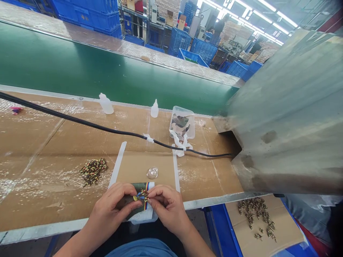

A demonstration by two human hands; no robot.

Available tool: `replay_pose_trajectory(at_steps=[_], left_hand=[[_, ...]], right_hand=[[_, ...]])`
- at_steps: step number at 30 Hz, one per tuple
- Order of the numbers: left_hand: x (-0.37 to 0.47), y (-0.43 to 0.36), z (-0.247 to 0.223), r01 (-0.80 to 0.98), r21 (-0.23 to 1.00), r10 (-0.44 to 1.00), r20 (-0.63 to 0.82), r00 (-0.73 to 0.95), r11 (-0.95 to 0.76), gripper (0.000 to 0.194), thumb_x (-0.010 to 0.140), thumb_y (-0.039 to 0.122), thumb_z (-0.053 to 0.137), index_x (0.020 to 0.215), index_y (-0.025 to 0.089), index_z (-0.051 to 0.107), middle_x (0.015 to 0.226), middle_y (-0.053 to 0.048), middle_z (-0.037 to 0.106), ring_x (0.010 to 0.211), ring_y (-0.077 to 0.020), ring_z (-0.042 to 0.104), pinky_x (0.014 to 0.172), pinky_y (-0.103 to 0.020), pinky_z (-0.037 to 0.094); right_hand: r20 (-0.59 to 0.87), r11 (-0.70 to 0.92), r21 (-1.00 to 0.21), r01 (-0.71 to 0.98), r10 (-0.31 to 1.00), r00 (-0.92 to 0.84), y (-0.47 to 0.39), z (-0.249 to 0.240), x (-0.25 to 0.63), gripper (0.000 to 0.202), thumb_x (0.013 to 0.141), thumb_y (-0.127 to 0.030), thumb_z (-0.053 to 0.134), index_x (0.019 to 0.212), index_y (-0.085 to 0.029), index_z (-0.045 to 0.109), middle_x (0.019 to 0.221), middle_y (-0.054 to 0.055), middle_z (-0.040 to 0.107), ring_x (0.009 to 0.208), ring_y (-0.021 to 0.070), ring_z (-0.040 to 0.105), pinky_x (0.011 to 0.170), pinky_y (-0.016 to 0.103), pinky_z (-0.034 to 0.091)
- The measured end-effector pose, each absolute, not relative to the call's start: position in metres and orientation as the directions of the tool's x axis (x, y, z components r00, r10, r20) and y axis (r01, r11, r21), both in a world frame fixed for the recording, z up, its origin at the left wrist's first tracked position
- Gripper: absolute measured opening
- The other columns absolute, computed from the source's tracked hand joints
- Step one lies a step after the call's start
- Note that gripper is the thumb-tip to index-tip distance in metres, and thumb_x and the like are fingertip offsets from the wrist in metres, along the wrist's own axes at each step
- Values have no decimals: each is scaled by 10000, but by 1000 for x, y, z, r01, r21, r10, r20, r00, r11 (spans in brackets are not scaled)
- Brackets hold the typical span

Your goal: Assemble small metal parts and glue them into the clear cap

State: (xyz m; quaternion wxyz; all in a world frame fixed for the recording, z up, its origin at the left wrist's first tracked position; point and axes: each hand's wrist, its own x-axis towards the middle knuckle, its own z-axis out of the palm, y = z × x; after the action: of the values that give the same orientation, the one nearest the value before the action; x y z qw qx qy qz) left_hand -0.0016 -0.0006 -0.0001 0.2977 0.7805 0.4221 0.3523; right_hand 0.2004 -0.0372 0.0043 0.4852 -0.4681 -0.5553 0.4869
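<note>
My left hand (118, 205) pinches one side of a small yellow, blue and dark piece (139, 196) at the table's front edge. On the other side, my right hand (166, 205) has its thumb and fingertips closed on the same piece. Under it lies a dark green item with a striped band (146, 206), partly hidden by my hands, with something white below. Just beyond my hands is a small clear round dish (152, 173). A pile of dark, yellow and red small pieces (93, 171) lies to the left.
A black cable (88, 123) crosses the cardboard-covered table. Beyond it stand two white bottles (106, 104) (154, 109) and a clear box (190, 125). A metal housing (289, 117) rises at right; more pieces (258, 212) lie on lower cardboard. A green conveyor (107, 75) runs behind.
</note>
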Motion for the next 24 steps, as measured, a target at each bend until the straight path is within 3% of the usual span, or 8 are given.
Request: replay_pose_trajectory(at_steps=[6,12,17,24], left_hand=[[-2,7,-4,569,744,937,290,196,-350,191,860,415,622,911,231,608,852,-28,671,789,-230,635,714,-355,506],[-1,10,-3,616,614,869,345,354,-494,188,886,339,610,1031,220,616,932,-53,682,912,-266,607,827,-417,457],[-7,3,0,593,603,845,368,387,-534,288,894,261,601,1174,203,566,1098,-86,618,1041,-265,552,912,-408,424],[-1,-6,10,500,565,753,457,474,-657,255,880,140,619,1120,223,596,1005,-61,620,929,-228,557,847,-374,428]], right_hand=[[56,58,-998,25,995,-83,-39,2,199,106,822,-124,635,906,-177,674,928,69,649,837,172,664,726,257,566],[24,25,-999,22,997,-75,-38,2,199,93,809,-132,648,885,-173,683,914,67,649,820,171,659,716,256,564],[22,23,-1000,8,998,-67,-37,3,199,91,803,-127,649,866,-178,690,907,66,647,821,172,651,705,254,557],[2,-3,-997,-77,998,-62,-36,2,199,82,800,-126,658,850,-179,697,910,61,643,814,166,646,704,254,547]])
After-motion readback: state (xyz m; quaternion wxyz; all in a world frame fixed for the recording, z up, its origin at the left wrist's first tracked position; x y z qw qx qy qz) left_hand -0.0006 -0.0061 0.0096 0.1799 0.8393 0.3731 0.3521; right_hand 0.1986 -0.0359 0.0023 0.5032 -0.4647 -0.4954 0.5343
